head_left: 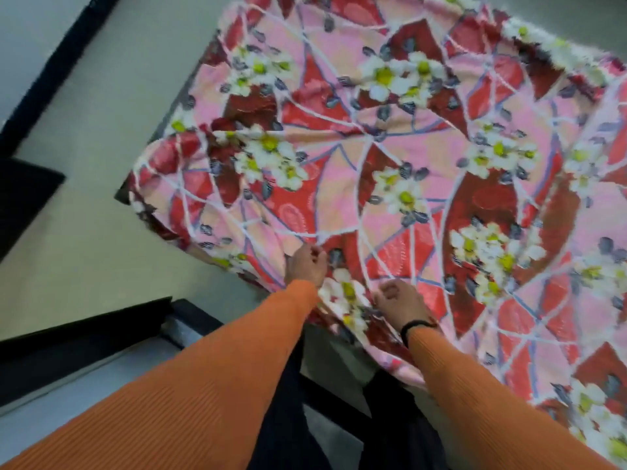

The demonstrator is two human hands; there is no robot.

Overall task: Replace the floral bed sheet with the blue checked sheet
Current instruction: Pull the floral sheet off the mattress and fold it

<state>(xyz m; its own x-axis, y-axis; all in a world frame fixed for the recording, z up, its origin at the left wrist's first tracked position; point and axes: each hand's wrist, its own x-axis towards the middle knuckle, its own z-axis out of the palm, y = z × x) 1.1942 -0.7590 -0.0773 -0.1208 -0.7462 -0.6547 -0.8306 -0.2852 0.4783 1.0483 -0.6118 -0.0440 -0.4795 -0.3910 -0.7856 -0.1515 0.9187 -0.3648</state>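
Observation:
The floral bed sheet [390,157], pink and red with white flowers, covers the bed and fills most of the head view. It is wrinkled toward the near edge. My left hand [307,264] grips a fold of the sheet at that edge, fingers curled into the fabric. My right hand [400,303], with a black band at the wrist, also holds the sheet's edge a little nearer to me, fingers curled. Both arms wear orange sleeves. No blue checked sheet shows in this frame.
Pale grey floor [101,137] runs along the left of the bed. A dark mat [23,198] lies at the far left. A black strip [61,66] crosses the upper left, and a black step or ledge [84,337] lies near my feet.

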